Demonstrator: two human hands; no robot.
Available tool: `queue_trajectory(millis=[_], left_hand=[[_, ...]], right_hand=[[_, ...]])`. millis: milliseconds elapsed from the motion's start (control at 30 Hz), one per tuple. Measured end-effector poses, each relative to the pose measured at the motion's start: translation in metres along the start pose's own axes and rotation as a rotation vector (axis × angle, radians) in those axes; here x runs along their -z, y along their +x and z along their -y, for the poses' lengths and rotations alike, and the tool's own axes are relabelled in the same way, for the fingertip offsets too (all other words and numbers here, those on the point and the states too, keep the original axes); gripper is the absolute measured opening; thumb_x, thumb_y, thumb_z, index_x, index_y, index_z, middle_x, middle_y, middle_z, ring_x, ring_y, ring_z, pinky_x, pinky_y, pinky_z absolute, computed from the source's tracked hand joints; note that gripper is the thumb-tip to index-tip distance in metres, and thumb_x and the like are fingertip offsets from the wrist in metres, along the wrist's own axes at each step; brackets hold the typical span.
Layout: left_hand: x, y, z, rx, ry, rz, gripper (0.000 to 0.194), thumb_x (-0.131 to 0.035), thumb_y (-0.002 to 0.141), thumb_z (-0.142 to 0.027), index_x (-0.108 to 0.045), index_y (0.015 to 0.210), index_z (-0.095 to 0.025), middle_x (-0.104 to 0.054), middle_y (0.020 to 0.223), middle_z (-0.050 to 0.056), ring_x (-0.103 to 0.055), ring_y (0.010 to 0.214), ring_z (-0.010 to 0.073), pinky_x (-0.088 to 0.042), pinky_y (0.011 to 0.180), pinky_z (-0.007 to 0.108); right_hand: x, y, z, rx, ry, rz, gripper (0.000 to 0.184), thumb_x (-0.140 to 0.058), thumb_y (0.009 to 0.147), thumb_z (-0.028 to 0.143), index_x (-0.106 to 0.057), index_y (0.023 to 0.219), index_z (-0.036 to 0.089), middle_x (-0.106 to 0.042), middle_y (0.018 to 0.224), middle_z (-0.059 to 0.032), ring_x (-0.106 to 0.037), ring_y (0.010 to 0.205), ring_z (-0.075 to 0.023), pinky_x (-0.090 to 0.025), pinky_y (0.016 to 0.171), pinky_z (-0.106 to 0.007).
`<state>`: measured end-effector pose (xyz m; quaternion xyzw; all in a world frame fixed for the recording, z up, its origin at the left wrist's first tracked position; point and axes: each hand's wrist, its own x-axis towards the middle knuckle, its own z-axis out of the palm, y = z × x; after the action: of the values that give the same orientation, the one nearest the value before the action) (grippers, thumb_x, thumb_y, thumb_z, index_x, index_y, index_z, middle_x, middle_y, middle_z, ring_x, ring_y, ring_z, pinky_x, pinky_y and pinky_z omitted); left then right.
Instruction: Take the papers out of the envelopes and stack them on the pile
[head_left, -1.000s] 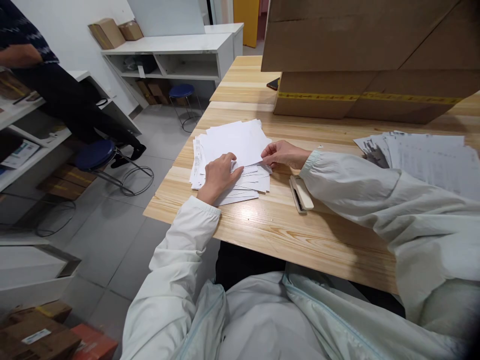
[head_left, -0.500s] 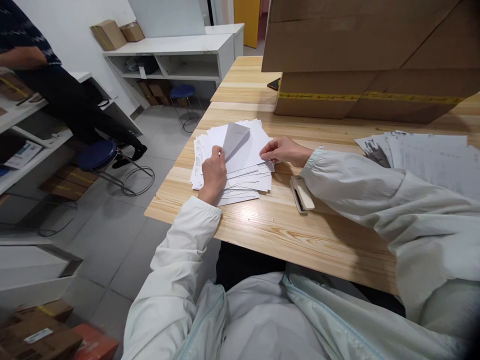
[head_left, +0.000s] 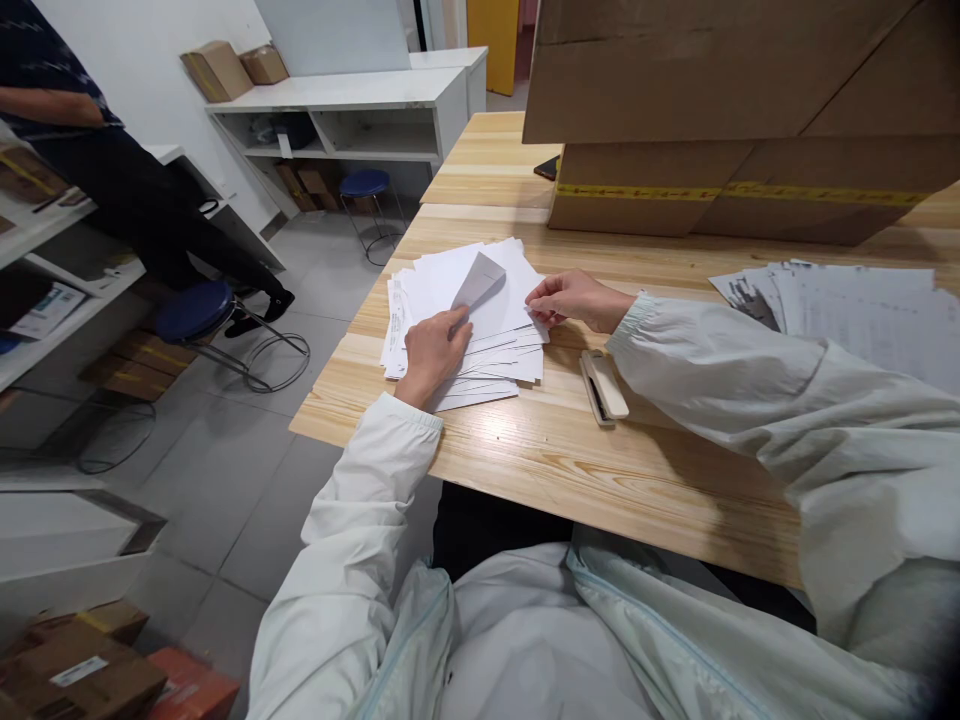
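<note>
A loose, uneven stack of white paper sheets lies near the left edge of the wooden table. My left hand is closed on the folded-over corner of a top sheet. My right hand pinches at the right edge of the stack, fingertips together on the paper; how many sheets are between them I cannot tell. Just below my right wrist, a beige stapler rests on the table, touched by neither hand.
Large cardboard boxes stand at the table's back right, a dark phone-like object beside them. More printed papers lie at the right. A person stands at the left near a blue stool.
My left hand has shifted slightly right, pushing the folded corner rightward and flatter. My right hand has moved a little right along the paper's edge.
</note>
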<state>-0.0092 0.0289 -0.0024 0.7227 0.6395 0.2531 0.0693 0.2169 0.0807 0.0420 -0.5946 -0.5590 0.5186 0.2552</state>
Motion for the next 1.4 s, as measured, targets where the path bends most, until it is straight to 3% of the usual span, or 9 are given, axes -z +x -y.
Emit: queue_trajectory(millis=[100,200,500,800,1100,1233,1400], left_hand=[[0.003,-0.002,-0.004,-0.002,0.045,0.052,0.046,-0.070,0.085,-0.044,-0.068,0.128,-0.029,-0.073,0.125,0.004,-0.068,0.110,0.0270,-0.049,0.092,0.036],[0.003,-0.002,-0.004,-0.015,0.066,0.070,0.050,-0.072,0.083,-0.047,-0.065,0.130,-0.029,-0.073,0.125,0.004,-0.068,0.109,0.0274,-0.049,0.091,0.037],[0.002,-0.002,-0.001,-0.015,0.059,0.063,0.039,-0.059,0.094,-0.045,-0.068,0.128,-0.029,-0.073,0.125,0.005,-0.067,0.112,0.0263,-0.047,0.092,0.035],[0.007,-0.001,-0.003,0.031,-0.014,0.063,0.039,-0.063,0.092,-0.044,-0.069,0.127,-0.029,-0.071,0.130,0.002,-0.066,0.118,0.0242,-0.046,0.098,0.034],[0.007,0.001,0.001,0.060,-0.050,0.065,0.034,-0.061,0.093,-0.041,-0.071,0.124,-0.029,-0.075,0.120,0.002,-0.071,0.103,0.0225,-0.049,0.093,0.035],[0.006,-0.002,-0.001,-0.029,0.036,0.084,0.031,-0.059,0.094,-0.033,-0.071,0.122,-0.027,-0.073,0.126,0.003,-0.068,0.113,0.0232,-0.048,0.093,0.034],[0.003,-0.005,-0.003,-0.167,0.146,0.103,0.029,-0.046,0.098,-0.028,-0.072,0.111,-0.023,-0.073,0.123,0.006,-0.069,0.107,0.0232,-0.046,0.078,0.033]], right_hand=[[0.001,0.001,-0.001,-0.024,0.010,0.019,0.015,-0.070,0.084,0.004,-0.064,0.073,0.013,-0.061,0.060,-0.0003,-0.055,0.054,-0.0077,-0.046,0.055,-0.021],[0.003,0.002,0.000,-0.034,0.039,0.049,0.014,-0.072,0.084,0.006,-0.064,0.075,0.013,-0.063,0.061,-0.0005,-0.058,0.056,-0.0084,-0.048,0.058,-0.021],[0.005,0.001,0.011,-0.002,0.068,0.071,0.017,-0.061,0.091,0.004,-0.065,0.077,0.012,-0.062,0.065,-0.0012,-0.058,0.059,-0.0078,-0.051,0.061,-0.021],[0.005,0.002,0.008,-0.014,0.075,0.087,0.014,-0.067,0.089,0.007,-0.065,0.077,0.014,-0.062,0.065,-0.0006,-0.057,0.060,-0.0078,-0.051,0.063,-0.021],[0.007,0.004,0.005,0.003,0.050,0.103,0.012,-0.071,0.088,0.014,-0.065,0.078,0.014,-0.060,0.062,0.0004,-0.053,0.056,-0.0067,-0.048,0.060,-0.020],[0.006,0.003,0.006,0.016,0.034,0.072,0.012,-0.071,0.089,0.018,-0.065,0.080,0.013,-0.060,0.063,0.0000,-0.050,0.053,-0.0062,-0.046,0.057,-0.021],[0.008,0.002,0.006,0.033,0.039,0.009,0.013,-0.063,0.094,0.016,-0.064,0.082,0.013,-0.060,0.064,-0.0003,-0.048,0.051,-0.0057,-0.042,0.053,-0.020]])
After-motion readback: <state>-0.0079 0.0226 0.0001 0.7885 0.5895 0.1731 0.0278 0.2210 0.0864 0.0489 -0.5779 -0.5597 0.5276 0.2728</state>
